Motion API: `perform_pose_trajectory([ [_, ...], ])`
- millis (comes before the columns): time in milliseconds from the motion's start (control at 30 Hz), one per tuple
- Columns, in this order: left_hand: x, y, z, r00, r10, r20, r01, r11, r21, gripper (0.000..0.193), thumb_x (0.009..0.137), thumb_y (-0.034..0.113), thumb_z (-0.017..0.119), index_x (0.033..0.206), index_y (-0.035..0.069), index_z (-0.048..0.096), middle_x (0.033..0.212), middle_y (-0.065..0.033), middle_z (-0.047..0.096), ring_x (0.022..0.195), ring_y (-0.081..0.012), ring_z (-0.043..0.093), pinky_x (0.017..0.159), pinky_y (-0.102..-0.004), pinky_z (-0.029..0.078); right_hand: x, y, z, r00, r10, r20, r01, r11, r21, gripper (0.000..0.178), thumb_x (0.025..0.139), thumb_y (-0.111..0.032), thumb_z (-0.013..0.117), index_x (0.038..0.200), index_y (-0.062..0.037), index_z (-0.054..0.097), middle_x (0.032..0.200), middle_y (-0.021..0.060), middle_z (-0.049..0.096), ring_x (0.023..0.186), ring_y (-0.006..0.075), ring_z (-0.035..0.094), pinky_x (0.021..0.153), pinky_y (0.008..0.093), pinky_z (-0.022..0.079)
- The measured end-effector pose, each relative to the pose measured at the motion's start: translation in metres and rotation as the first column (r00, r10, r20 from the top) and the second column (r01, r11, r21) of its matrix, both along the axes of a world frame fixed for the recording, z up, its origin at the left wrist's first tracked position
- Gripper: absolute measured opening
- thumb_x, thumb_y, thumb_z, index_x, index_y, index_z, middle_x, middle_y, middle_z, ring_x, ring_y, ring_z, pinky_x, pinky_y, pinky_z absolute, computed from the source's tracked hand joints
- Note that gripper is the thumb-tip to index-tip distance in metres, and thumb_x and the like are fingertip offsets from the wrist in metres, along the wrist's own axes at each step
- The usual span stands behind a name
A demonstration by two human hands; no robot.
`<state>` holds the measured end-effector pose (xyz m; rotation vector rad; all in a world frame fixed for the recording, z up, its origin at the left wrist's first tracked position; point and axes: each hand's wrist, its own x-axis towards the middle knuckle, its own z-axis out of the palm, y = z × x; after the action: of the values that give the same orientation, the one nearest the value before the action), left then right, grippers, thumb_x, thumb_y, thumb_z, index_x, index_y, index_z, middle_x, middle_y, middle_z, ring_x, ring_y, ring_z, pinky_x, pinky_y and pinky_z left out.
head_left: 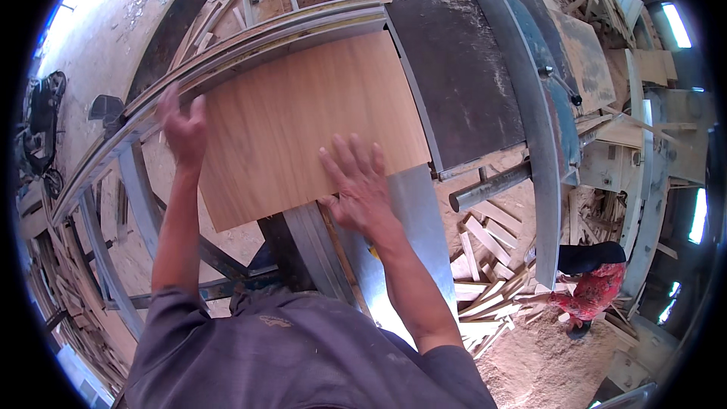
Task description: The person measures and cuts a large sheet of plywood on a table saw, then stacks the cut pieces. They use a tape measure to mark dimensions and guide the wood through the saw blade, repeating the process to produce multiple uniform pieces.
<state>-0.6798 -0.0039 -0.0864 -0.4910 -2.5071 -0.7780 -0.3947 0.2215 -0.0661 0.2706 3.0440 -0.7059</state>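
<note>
Light brown wood makes up the flat board [295,121] in front of me. It lies with its far edge along the long metal rail [318,26] and its right side just beside the dark table top [462,68]. My right hand [356,178] lies palm down on it, close to the near edge, with the fingers spread. My left hand [184,125] is by the left side, thumb apart from the fingers. It is a bit blurry, so I can't tell if it touches the wood.

I think a wide, flat hand is good, as it can hold the board down without a wobble. The far edge should sit snug on the rail all the way along. The near left corner sticks out past the silver table [416,220], so I should watch that it does not tip. Both thumbs should stay clear of the rail.
</note>
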Motion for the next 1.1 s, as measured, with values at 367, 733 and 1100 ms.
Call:
perform_pose_trajectory([
  [367, -0.056, 0.149, 0.059, 0.882, 0.005, 0.472, 0.314, 0.741, -0.594, 0.107, 0.061, 0.048, 0.09, 0.148, 0.009, 0.042, 0.146, -0.0159, 0.049, 0.139, -0.0329, 0.041, 0.114, -0.0492, 0.033, -0.019, 0.005, -0.006, 1.0, 0.016, -0.001, -0.016, 0.999, 0.04, 0.086, 0.077, -0.045, 0.075, 0.152, -0.0203, 0.04, 0.162, 0.0086, 0.026, 0.151, 0.0317, 0.018, 0.123, 0.0544, 0.007],
  [733, -0.093, 0.162, 0.047, 0.86, 0.046, 0.509, 0.33, 0.71, -0.622, 0.11, 0.059, 0.047, 0.091, 0.146, 0.005, 0.04, 0.15, -0.0139, 0.043, 0.14, -0.032, 0.039, 0.114, -0.0515, 0.033, -0.04, 0.01, -0.006, 0.998, 0.027, 0.048, -0.03, 0.998, 0.052, 0.086, 0.08, -0.048, 0.072, 0.153, -0.0197, 0.037, 0.163, 0.0088, 0.024, 0.152, 0.0312, 0.016, 0.123, 0.0543, 0.006],
  [1100, -0.112, 0.171, 0.052, 0.847, 0.067, 0.527, 0.341, 0.692, -0.637, 0.107, 0.059, 0.043, 0.092, 0.145, 0.004, 0.041, 0.148, -0.0131, 0.045, 0.14, -0.0331, 0.038, 0.114, -0.0553, 0.032, -0.063, 0.015, -0.001, 0.995, 0.029, 0.093, -0.031, 0.999, 0.03, 0.085, 0.083, -0.047, 0.069, 0.156, -0.0201, 0.033, 0.165, 0.0081, 0.02, 0.153, 0.0297, 0.011, 0.124, 0.052, 0.003],
])
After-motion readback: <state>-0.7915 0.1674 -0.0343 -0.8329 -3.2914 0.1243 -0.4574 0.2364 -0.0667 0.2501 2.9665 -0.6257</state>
